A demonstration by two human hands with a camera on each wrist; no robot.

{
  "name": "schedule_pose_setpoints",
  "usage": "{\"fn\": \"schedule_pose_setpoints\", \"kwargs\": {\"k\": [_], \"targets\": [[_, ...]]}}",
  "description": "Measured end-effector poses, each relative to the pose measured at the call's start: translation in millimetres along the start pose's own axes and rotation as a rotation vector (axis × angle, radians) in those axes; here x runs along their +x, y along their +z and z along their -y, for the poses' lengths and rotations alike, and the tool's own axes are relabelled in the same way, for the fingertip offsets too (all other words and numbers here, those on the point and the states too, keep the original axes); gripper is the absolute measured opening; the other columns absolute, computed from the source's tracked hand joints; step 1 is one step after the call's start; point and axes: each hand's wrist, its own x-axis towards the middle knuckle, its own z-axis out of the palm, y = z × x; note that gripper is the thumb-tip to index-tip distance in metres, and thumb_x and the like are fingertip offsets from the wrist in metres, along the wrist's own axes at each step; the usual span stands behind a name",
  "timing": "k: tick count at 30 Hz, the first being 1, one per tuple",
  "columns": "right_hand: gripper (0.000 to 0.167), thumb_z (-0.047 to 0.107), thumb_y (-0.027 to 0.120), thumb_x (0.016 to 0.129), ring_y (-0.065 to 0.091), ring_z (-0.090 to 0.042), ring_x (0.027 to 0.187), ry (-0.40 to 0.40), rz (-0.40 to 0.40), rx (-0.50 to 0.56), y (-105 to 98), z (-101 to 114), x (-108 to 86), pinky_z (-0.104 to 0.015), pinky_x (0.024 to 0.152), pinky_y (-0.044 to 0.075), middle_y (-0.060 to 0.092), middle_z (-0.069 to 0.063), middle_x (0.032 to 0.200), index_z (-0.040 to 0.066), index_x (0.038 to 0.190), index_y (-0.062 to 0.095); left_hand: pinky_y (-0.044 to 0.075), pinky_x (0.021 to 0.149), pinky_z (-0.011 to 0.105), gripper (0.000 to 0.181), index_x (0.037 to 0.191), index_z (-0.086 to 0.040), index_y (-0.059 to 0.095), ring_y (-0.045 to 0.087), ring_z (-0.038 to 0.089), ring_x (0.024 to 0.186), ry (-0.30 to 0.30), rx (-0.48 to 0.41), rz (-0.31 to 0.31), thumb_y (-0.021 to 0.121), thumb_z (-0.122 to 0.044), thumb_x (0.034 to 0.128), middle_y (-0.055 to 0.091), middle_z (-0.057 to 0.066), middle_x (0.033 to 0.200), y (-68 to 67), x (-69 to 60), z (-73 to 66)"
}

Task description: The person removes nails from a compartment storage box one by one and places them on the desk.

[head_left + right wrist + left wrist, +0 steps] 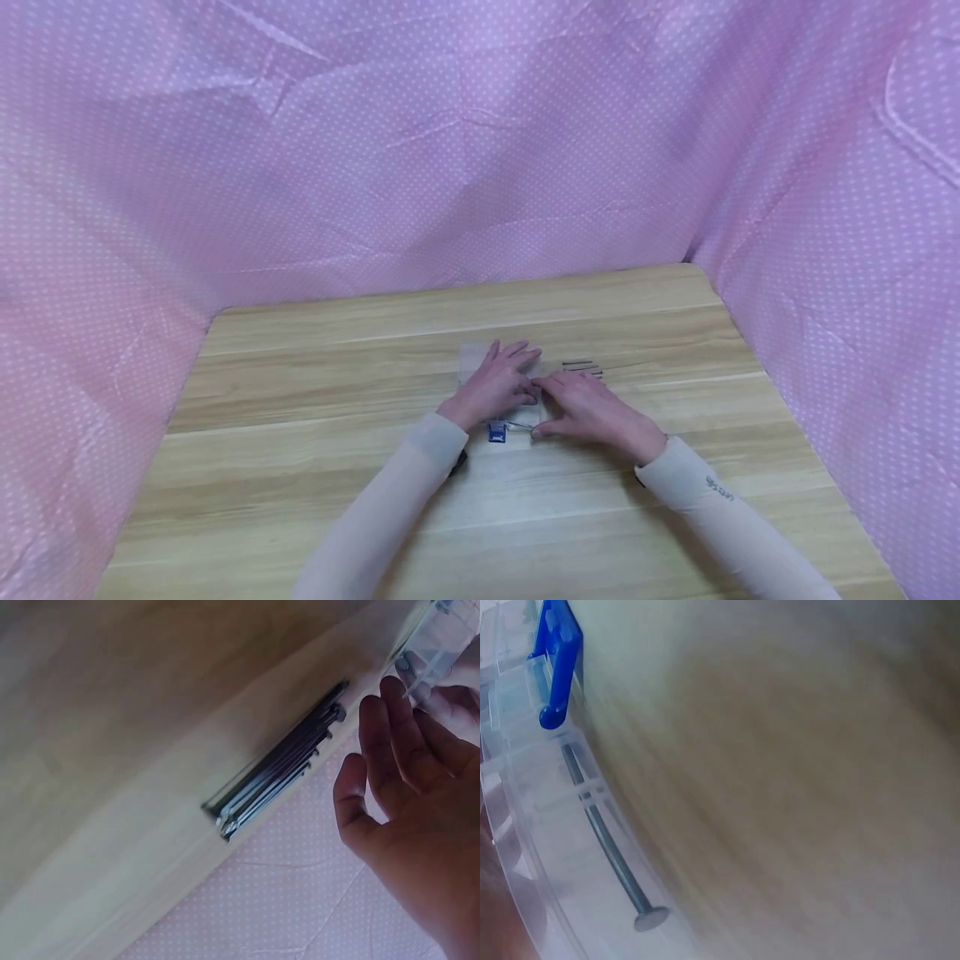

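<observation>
A clear plastic compartment box [471,360] with a blue latch [497,432] lies flat on the table. My left hand [498,383] rests over it, the fingers stretched toward its far side. In the left wrist view, a single grey nail [615,855] lies lengthwise in a compartment beside the blue latch [561,664]. At the box's right edge is my right hand [588,408], fingers loosely bent, thumb near the front corner. In the right wrist view nothing shows between its thumb and fingers [390,750]. Several loose nails [277,761] lie side by side near it.
The wood-grain table [300,467] carries the box and, to its right, the loose nails [581,367]. Pink dotted cloth [450,167] hangs behind the table and along both sides.
</observation>
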Motion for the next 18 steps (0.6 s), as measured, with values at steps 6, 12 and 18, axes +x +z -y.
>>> {"fn": "schedule_pose_setpoints", "kwargs": {"k": [6,12,18], "targets": [[0.073,0.057,0.082,0.083,0.064,-0.029,0.116,0.042,0.011,-0.035,1.5,3.7,1.9,-0.056,0.100,0.051,0.070,-0.008,0.122,0.008,0.134,0.065,0.011,0.124,0.067,0.014,0.105,-0.022,0.083,0.020,0.026,0.157,0.017,0.005,0.014,0.075,-0.029,0.0968,0.038,0.005,0.165,-0.7,-1.3,-0.3],[0.073,0.054,0.082,0.084,0.064,-0.029,0.115,0.049,0.006,-0.034,2.3,4.5,2.2,-0.056,0.099,0.052,0.070,-0.009,0.121,0.006,0.135,0.064,0.011,0.122,0.069,0.015,0.105,-0.021,0.083,0.021,0.027,0.157,0.046,-0.029,0.006,0.073,-0.029,0.0982,0.038,0.006,0.165,-0.3,-3.0,5.3],[0.073,0.053,0.082,0.084,0.065,-0.029,0.113,0.033,-0.003,-0.042,3.2,2.7,2.1,-0.056,0.098,0.053,0.071,-0.009,0.119,0.004,0.135,0.064,0.013,0.123,0.068,0.015,0.104,-0.020,0.082,0.025,0.028,0.156,0.054,-0.097,-0.027,0.072,-0.029,0.0989,0.039,0.006,0.164,-4.1,-6.1,8.5]]}}
